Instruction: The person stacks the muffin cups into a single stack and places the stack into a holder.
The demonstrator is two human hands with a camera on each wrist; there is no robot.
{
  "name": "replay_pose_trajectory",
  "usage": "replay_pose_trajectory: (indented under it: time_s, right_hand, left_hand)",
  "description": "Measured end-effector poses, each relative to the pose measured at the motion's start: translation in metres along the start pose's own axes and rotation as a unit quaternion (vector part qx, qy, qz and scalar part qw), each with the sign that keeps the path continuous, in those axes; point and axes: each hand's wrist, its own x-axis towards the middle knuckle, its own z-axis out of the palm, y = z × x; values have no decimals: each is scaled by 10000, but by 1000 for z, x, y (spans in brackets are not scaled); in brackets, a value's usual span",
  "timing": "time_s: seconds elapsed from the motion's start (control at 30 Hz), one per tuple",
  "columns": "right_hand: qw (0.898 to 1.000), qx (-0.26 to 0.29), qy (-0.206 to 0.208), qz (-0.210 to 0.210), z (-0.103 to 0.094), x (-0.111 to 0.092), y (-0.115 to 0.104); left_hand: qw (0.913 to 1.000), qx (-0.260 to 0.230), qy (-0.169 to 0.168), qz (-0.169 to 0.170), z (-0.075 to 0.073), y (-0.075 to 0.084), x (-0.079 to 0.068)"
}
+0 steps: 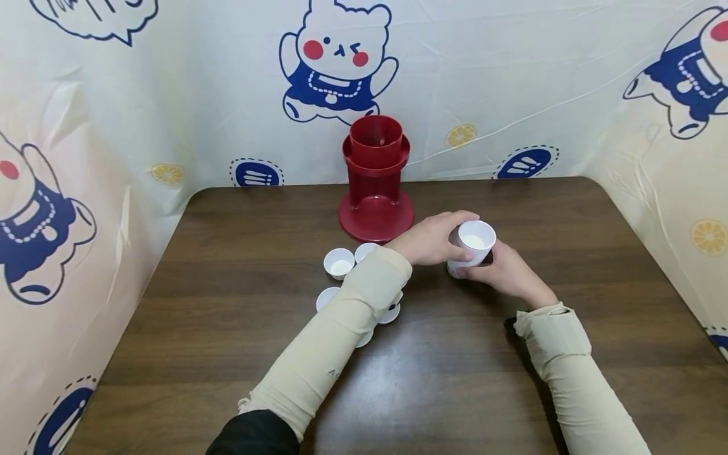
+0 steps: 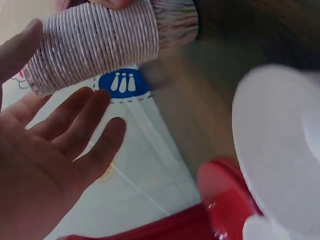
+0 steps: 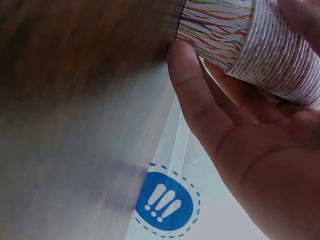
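Observation:
A tall stack of white paper cups stands near the table's right-middle part, a streaky coloured pattern showing on the lowest cup in the right wrist view. My right hand holds the stack from the right, low down, its fingers and thumb around the side. From the left, my left hand pinches the stack's upper rims between thumb and forefinger. In the left wrist view its other fingers are spread away from the cups.
Several single white paper cups stand left of centre, some partly hidden by my left sleeve. Behind them is a red holder with a round base and a cylindrical top. A printed white cloth encloses the back and sides of the wooden table.

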Motion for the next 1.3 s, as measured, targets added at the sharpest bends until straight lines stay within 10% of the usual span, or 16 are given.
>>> replay_pose_trajectory:
  time_s: [0.23,0.63,0.93,1.3]
  right_hand:
    - [10000,-77,-24,41,1,0,1]
    - [9998,-173,85,43,2,-1,-5]
    - [9998,-193,72,-16,4,-3,-2]
    - [9996,-265,103,-85,5,-2,-3]
  left_hand:
    - [9961,85,-844,-228,-20,-1,-34]
    - [9956,-237,768,-473,-67,-32,-143]
    - [9918,-79,723,-1054,-39,-75,-205]
    - [9866,439,630,-1442,-6,-91,-224]
